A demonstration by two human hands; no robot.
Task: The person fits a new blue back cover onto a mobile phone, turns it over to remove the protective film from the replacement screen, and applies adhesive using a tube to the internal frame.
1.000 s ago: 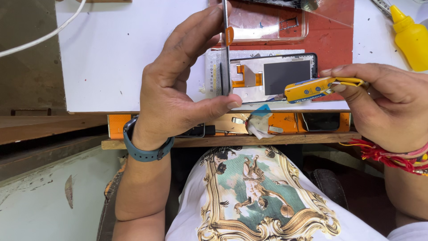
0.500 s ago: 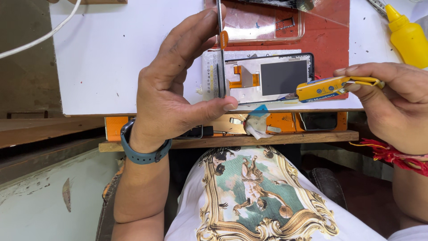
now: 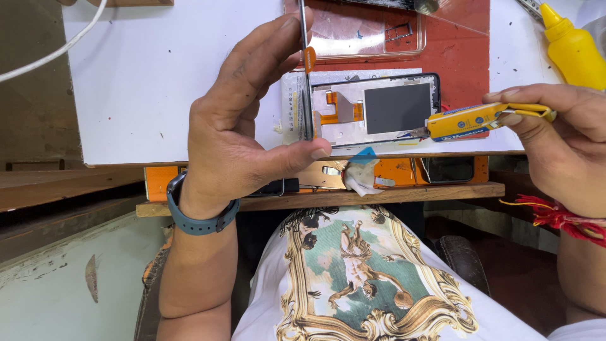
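The left hand point(image 3: 246, 126) pinches a thin upright panel point(image 3: 305, 76) edge-on between thumb and fingers, standing it at the left end of the opened phone display assembly point(image 3: 372, 108), which lies face-down near the front edge of the white work board point(image 3: 158, 82), partly on the red mat point(image 3: 467, 50). The right hand point(image 3: 562, 139) is closed on a small yellow-handled tool point(image 3: 470, 121), its tip touching the assembly's right end. An orange flex ribbon point(image 3: 341, 107) lies exposed just beside the panel; judging from that, a slip of the tool tip could well nick the ribbon or scratch the grey back plate, and too hard a pinch on the raised panel might crack it or strain whatever joins it to the frame. A yellow squeeze bottle point(image 3: 571, 47) stands at the board's far right corner. Compared with half a second ago, the tool tip sits a shade further left against the frame, while the left hand's grip looks unchanged
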